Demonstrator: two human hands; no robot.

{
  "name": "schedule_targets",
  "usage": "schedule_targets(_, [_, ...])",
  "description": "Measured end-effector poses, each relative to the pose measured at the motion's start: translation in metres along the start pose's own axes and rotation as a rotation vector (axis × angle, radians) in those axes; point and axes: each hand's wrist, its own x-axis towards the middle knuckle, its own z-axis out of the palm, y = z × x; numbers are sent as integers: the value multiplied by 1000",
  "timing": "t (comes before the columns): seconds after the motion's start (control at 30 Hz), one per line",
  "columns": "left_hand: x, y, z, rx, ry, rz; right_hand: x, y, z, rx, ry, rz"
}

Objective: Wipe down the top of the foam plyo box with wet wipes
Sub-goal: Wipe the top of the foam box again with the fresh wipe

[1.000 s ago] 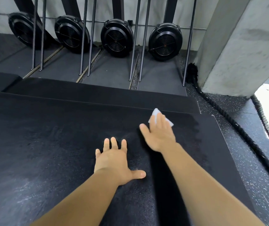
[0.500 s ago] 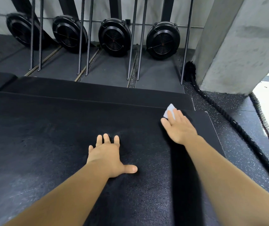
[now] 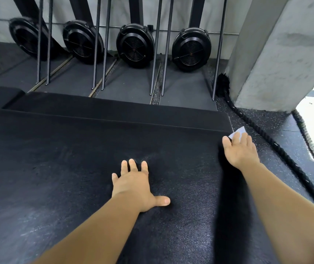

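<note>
The black foam plyo box [image 3: 57, 168] fills the lower part of the view, its textured top dull and streaked. My left hand [image 3: 133, 185] lies flat on the top near the middle, fingers spread and straight, thumb out to the right. My right hand [image 3: 238, 149] presses a white wet wipe [image 3: 238, 131] flat against the box's far right corner with straight fingers. Only the wipe's far end shows past the fingertips.
A second lower black foam box [image 3: 114, 113] lies just behind. Beyond it stand several metal rods [image 3: 99, 54] and black fan wheels [image 3: 191, 48] against the wall. A concrete pillar [image 3: 276, 54] rises at the right, with thick battle rope [image 3: 278, 153] along the speckled floor.
My right hand has slid the wipe to the right and away, from the box's middle to its far right corner. The left hand has stayed planted on the top.
</note>
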Motion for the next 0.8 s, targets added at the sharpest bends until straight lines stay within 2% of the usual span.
schedule_targets(0.1, [1,0,-1,1,-2,2,-15,-18,7,-36,12,-59])
schedule_targets(0.3, [0,1,-3,6,-5,-7,-63,-56,17,81,89,-337])
schedule_targets(0.43, [0,2,-5,18,-10,-22,-85,-80,30,-30,-70,-538])
schedule_targets(0.53, [0,3,-6,33,-9,-25,-81,-75,33,-103,-54,-629])
schedule_targets(0.8, [-1,2,-6,37,-12,-21,-23,-2,4,-95,38,-366])
